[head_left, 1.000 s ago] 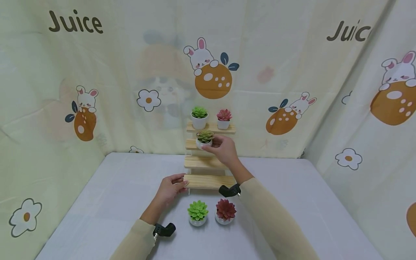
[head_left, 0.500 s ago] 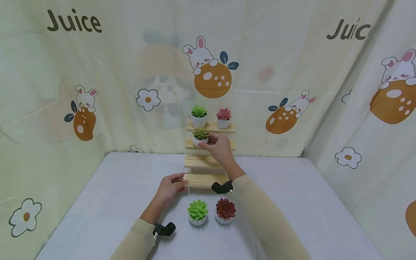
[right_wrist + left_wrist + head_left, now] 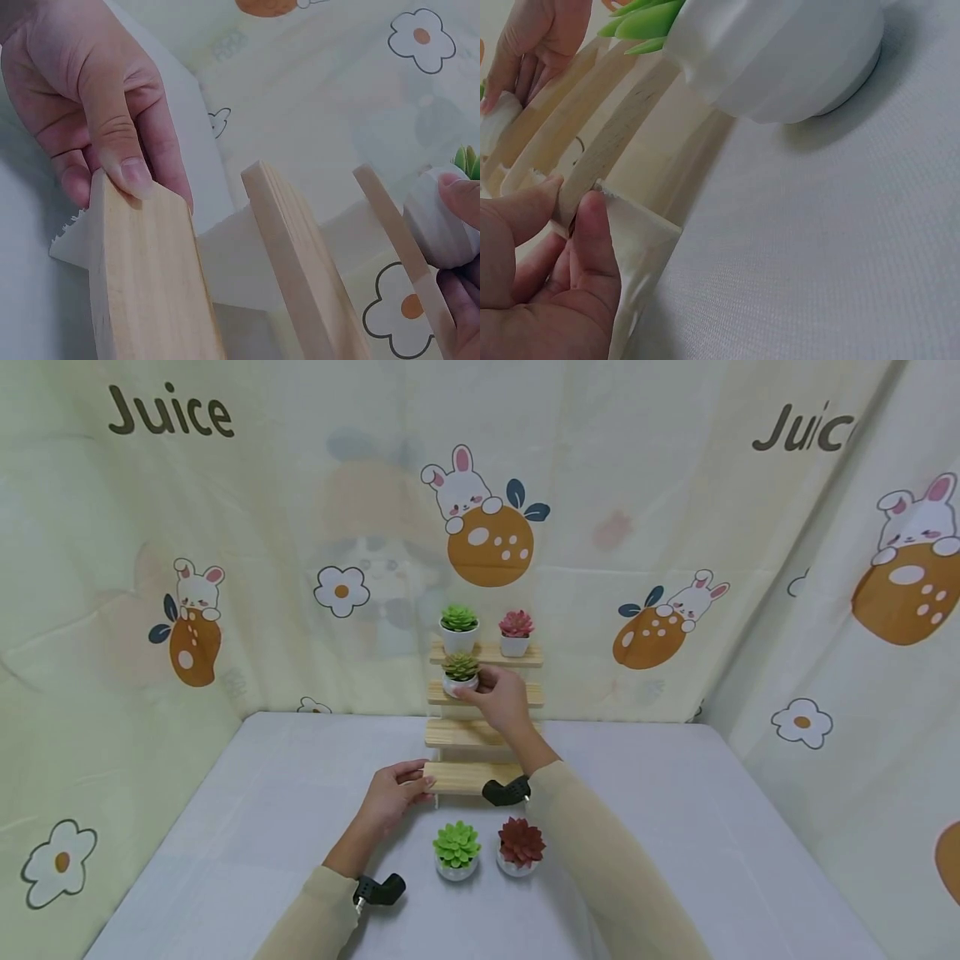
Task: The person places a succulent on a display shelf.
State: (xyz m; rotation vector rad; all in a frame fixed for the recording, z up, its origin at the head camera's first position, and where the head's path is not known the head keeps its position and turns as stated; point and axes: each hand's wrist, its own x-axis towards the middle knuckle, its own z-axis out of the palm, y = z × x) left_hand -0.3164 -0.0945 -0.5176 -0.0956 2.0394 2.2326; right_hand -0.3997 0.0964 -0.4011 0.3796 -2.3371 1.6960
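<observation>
A stepped wooden plant stand (image 3: 472, 732) with several shelves stands near the back of the table. My right hand (image 3: 504, 700) grips a potted succulent (image 3: 461, 674) with dull green leaves and a white pot, at the left part of the second shelf from the top. In the right wrist view its white pot (image 3: 439, 221) is beside that shelf's edge; whether it bears weight there I cannot tell. My left hand (image 3: 392, 795) pinches the left end of the lowest shelf (image 3: 604, 146) between thumb and fingers.
On the top shelf are a green succulent (image 3: 459, 628) and a pink succulent (image 3: 516, 633). In front of the stand, a bright green succulent (image 3: 456, 850) and a dark red succulent (image 3: 520, 846) sit on the white table (image 3: 247, 827). A printed curtain (image 3: 285, 510) hangs behind.
My right hand has carried the dull green succulent leftward and slightly up along the second shelf, slowing in the last half second. The left hand has kept its hold on the lowest shelf.
</observation>
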